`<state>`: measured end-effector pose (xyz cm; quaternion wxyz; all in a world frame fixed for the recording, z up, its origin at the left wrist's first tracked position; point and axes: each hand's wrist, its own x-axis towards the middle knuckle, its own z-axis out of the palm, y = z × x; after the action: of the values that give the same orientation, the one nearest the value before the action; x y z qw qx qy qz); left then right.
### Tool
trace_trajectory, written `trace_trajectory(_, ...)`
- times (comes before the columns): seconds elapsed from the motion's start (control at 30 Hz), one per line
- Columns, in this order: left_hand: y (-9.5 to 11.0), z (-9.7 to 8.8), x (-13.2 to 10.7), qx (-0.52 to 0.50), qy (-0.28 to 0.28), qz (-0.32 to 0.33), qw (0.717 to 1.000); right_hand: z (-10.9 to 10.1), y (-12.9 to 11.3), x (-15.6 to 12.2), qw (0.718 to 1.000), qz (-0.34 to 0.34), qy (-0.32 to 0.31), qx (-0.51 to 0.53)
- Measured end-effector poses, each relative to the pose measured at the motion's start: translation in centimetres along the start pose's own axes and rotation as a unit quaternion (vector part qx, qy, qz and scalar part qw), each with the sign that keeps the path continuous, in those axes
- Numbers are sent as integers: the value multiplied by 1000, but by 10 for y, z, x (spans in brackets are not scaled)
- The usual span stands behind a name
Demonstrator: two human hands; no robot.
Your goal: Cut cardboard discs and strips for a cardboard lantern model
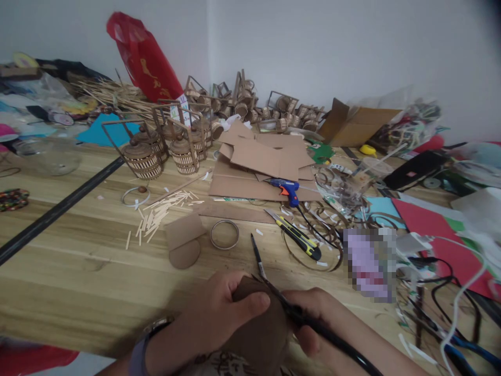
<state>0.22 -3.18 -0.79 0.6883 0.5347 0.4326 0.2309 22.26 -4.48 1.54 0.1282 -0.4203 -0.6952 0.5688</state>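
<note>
My left hand point(219, 313) grips a brown piece of cardboard point(264, 334), its thumb lying across the face near the front edge of the table. In my right hand point(317, 318) is a pair of black-handled scissors point(295, 313), the thin blades at the cardboard's upper edge. A black pen point(256, 253) lies just beyond the blades. Further off are a metal-looking ring point(224, 234), a cut cardboard round point(185, 254) and a cardboard piece point(186, 232) overlapping it. The lower part of the held cardboard is partly in shadow.
A yellow-black utility knife point(299, 235) and blue glue gun point(287, 189) lie ahead, near stacked cardboard point(262, 156). Short sticks point(162, 211) are scattered left of centre. Small woven baskets point(143, 159) stand behind. Cables and blue-handled tool point(469, 350) lie right.
</note>
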Motion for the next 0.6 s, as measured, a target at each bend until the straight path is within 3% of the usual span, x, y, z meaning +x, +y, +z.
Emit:
trace_trajectory(0.3,-3,-4,7,13,13,-8,1000,4,7,3,999,-12,33,-4)
trace_trajectory(0.4,-6,-7,14,-97,62,8,993,6,14,8,996,-8,90,13)
trace_trajectory(0.5,-11,-5,18,-257,120,38,958,10,22,14,982,-16,189,18)
trace_trajectory(0.6,-11,4,19,-344,71,48,935,17,30,22,971,-18,240,9)
